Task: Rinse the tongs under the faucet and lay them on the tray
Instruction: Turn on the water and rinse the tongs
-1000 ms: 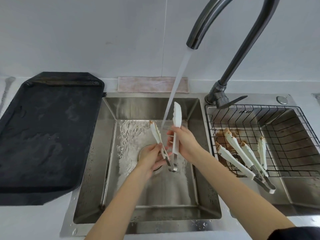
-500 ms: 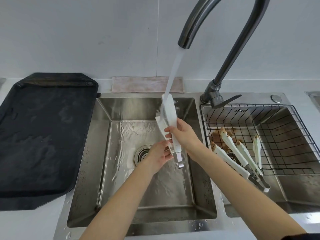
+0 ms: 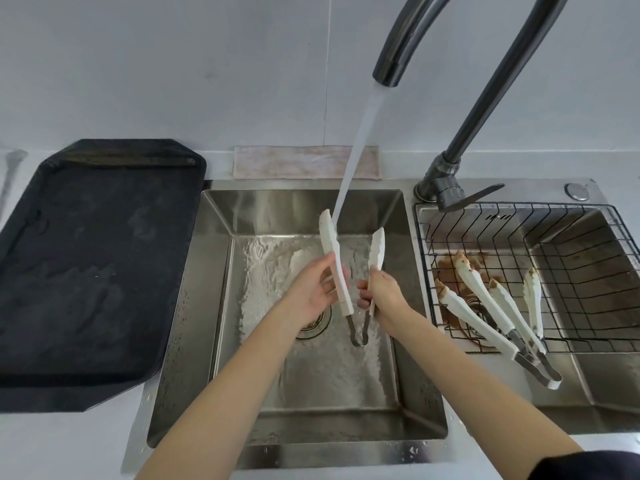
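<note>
White tongs (image 3: 336,261) stand in your two hands over the steel sink (image 3: 194,323), spread into a V with the tips up and the metal hinge hanging low, just above the wet basin floor. Your left hand (image 3: 311,296) has its grip closed around the left arm of the tongs, fingers wrapped about its middle. Your right hand (image 3: 382,292) pinches the right arm near its lower end, its grip likewise clenched on the tongs. The stream of water (image 3: 360,133) falls from the dark faucet (image 3: 485,109) and lands on the inner face of the left arm, close to its tip; the right arm stands just beside the stream and apart from it. Water sheets across the bottom of the basin around the drain (image 3: 313,327), which your left hand partly covers.

To your left, on the pale surface (image 3: 52,445), lies the black tray (image 3: 86,271), wet in patches and carrying no tongs. To your right, a black wire basket (image 3: 554,271) sits in the second basin, and several more tongs (image 3: 485,306) lean in it, their white tips stained brown and their metal ends poking out over the basket's near edge. A folded cloth (image 3: 294,162) rests against the wall behind the sink.
</note>
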`<state>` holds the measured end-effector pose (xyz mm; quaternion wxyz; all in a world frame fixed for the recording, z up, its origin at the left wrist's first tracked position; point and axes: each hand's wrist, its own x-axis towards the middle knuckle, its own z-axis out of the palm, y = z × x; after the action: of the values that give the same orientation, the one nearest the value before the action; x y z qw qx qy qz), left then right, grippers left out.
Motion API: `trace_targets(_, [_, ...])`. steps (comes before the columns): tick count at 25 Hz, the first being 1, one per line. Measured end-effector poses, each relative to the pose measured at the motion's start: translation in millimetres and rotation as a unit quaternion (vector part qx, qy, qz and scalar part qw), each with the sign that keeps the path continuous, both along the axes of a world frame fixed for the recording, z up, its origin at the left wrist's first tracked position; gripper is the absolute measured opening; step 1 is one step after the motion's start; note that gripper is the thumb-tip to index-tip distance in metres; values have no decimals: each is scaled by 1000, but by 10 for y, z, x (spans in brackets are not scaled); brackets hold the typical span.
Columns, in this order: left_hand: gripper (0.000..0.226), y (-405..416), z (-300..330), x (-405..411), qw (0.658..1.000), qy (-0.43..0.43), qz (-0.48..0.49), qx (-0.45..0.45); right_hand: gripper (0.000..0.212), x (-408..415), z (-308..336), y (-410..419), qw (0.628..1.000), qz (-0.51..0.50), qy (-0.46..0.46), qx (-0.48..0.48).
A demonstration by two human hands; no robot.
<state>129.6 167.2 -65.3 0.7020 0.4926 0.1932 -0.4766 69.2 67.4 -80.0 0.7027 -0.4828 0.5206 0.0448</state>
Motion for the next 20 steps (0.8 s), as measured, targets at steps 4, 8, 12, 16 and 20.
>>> trace_targets(4, [6,-70,122,78,1000,-16,-13,-20,34,-29,-40,69,998,1,8,67])
trace_targets(8, [1,-199,220,112,999,-25,-32,-24,30,-47,-52,57,996,51,53,54])
trace_targets(12, [25,-414,384,280,997,-56,-22,44,30,-63,-5,39,993,88,51,53])
trace_targets(16, [23,-505,503,426,987,-149,-28,54,44,-37,126,57,995,85,28,47])
trace_targets(20, [7,-369,582,475,990,-124,-4,-72,43,-34,226,9,998,57,-9,-22])
